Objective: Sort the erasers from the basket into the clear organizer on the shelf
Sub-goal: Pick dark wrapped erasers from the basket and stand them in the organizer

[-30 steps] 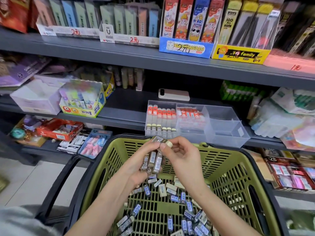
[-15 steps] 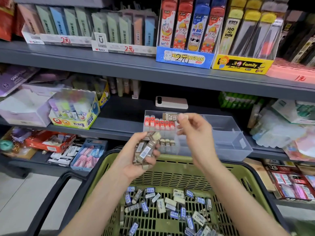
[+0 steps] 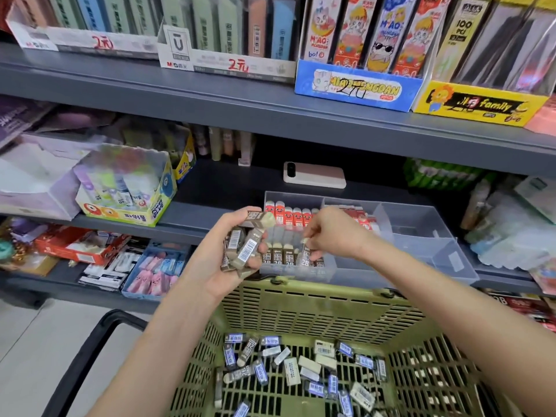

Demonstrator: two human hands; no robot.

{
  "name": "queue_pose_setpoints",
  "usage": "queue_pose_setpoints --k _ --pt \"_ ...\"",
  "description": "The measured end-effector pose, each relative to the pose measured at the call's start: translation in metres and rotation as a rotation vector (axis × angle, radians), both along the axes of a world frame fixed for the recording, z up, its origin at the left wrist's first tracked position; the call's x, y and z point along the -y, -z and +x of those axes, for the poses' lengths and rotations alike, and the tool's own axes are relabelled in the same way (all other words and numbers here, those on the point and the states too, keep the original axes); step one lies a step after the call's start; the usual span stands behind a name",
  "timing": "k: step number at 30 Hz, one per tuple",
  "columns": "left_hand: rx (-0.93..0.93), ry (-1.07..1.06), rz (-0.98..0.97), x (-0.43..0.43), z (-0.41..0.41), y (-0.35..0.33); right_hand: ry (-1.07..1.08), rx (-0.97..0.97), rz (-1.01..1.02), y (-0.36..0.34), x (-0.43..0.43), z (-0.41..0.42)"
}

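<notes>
The left hand (image 3: 224,257) was closed around a bundle of brown-sleeved erasers (image 3: 245,245), held just in front of the clear plastic organizer (image 3: 421,236) on the grey shelf (image 3: 210,188). The right hand (image 3: 334,233) pinched one brown 2B eraser (image 3: 304,257) with its fingertips and held it upright in the organizer's front-left compartment, beside a row of the same kind. Below both hands, the green plastic basket (image 3: 301,311) held many loose erasers (image 3: 301,368) scattered on its bottom.

The grey shelf (image 3: 210,203) carries the clear organizer (image 3: 421,233), a pink phone (image 3: 316,175) behind it, and a glue box (image 3: 126,188) to its left.
</notes>
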State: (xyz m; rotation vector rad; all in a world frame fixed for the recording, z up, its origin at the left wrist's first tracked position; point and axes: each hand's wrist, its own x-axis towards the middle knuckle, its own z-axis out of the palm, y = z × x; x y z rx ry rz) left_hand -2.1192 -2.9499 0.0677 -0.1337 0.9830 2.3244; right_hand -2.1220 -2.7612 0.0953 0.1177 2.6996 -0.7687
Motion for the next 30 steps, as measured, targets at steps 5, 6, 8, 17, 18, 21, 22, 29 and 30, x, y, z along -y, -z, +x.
queue_pose_setpoints --k 5,6,8,17,18,21,22,29,30 --pt "-0.084 -0.026 -0.027 0.002 0.001 0.006 -0.041 0.004 0.083 0.003 0.005 -0.003" --pt "-0.098 -0.026 -0.039 0.003 0.001 0.006 -0.037 0.007 0.054 0.002 0.004 -0.003" --pt "-0.114 -0.032 -0.064 0.004 0.002 0.006 -0.032 -0.002 0.011 0.002 0.003 -0.001" --pt "-0.094 -0.065 -0.071 0.006 0.004 0.007 0.047 0.011 -0.076 -0.009 -0.006 -0.003" --pt "-0.095 -0.066 -0.074 0.006 0.004 0.006 0.017 0.007 -0.013 -0.007 -0.004 -0.003" --pt "-0.106 -0.074 -0.091 0.006 0.004 0.007 -0.049 -0.035 0.141 0.001 0.007 0.001" --pt "-0.113 -0.076 -0.098 0.006 0.004 0.007 -0.046 -0.06 0.169 0.005 0.011 0.002" --pt "-0.142 -0.107 -0.172 0.006 0.004 0.01 -0.03 -0.16 0.232 0.02 0.016 0.009" --pt "-0.141 -0.108 -0.181 0.006 0.005 0.01 -0.031 -0.153 0.219 0.019 0.016 0.008"
